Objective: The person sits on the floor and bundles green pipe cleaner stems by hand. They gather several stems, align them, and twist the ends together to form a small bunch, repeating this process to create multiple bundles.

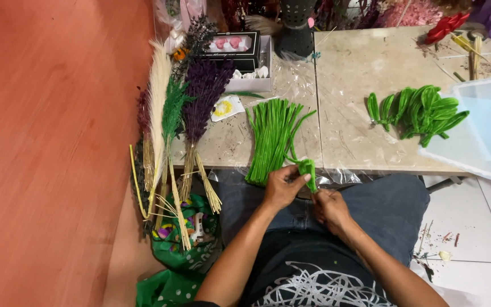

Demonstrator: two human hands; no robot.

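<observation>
Both hands worked a green folded stem (308,169) just off the counter (359,142) edge, above the lap. The left hand (282,186) pinched its top, grip closed on it; the right hand (329,207) held its lower end, grip closed too. A bundle of straight green stems (271,139) lay at twelve o'clock of the hands, finished green loops (419,111) at two o'clock, dried flowers (177,113) at ten.

Folded green pipe cleaner (308,169), above lap.
</observation>
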